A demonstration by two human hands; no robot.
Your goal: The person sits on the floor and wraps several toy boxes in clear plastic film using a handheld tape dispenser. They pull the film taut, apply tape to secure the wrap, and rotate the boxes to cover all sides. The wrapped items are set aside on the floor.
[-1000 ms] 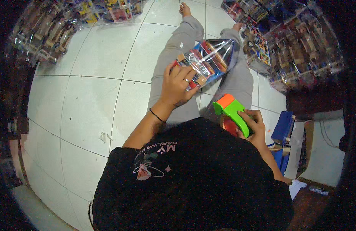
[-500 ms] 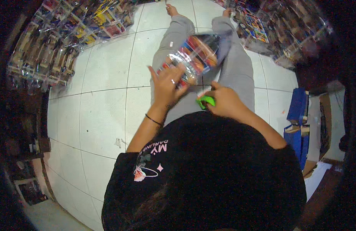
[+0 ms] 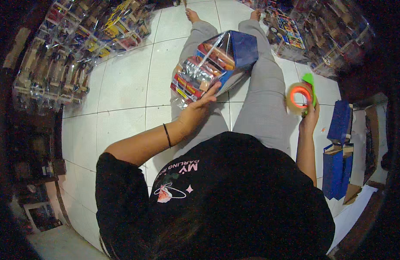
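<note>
A clear-wrapped package (image 3: 201, 74) with a dark blue side and a red, printed end lies tilted over my legs. My left hand (image 3: 199, 112) grips it at its near lower edge, the fingers along its underside. Off to the right, over the floor beside my leg, my right hand (image 3: 311, 115) is closed on a green tape dispenser (image 3: 308, 78). A roll of clear tape with an orange core sits in the dispenser, upright and away from the package.
Piles of wrapped packages (image 3: 65, 60) line the far left, and more wrapped packages (image 3: 325, 32) lie at the far right. Blue boxes (image 3: 337, 169) stand along the right, beside a white sheet (image 3: 353, 216). White floor tiles (image 3: 122, 134) spread around my legs.
My right hand has swung out to the right with the tape dispenser, away from the package. The package has turned, showing its blue side, and my left hand has shifted to its near edge.
</note>
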